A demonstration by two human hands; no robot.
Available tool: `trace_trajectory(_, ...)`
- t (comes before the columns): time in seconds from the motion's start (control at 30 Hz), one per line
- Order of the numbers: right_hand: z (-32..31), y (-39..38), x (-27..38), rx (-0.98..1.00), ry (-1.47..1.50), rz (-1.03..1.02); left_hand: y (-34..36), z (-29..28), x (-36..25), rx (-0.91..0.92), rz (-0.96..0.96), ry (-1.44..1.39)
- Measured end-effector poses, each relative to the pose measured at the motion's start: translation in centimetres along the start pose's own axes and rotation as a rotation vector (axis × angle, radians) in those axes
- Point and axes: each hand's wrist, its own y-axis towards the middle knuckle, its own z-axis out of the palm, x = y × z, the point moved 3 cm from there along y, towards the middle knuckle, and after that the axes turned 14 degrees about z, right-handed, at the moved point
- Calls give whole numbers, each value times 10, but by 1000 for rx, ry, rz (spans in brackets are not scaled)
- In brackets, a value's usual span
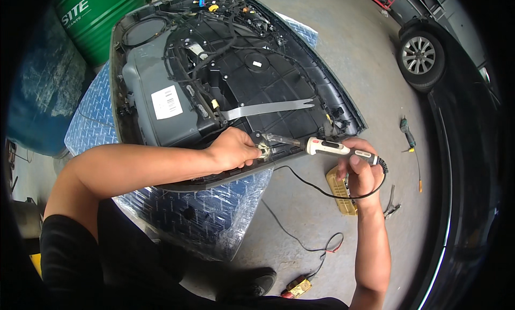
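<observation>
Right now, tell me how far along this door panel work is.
Done: the door panel lies inner side up on a wrapped stand, a flat pry tool resting on it. In hand: the left hand pinches a small part at the lower edge while the right hand holds a corded iron to it. How much remains can't be judged from here.

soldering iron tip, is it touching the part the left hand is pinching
Cannot tell. In the head view the soldering iron tip reaches right up to the left hand at the small pale part, but its fingers hide the meeting point.
</observation>
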Motion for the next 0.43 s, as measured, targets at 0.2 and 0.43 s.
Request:
trace_trajectory(0.2, 0, -4, 1, -125, -57, 16, 0, -1, -3, -3, 26, 63)
trace_trajectory(0.43, 0, -6, 2, -74, -45, -47, -4, -2, -8, -7, 46, 155)
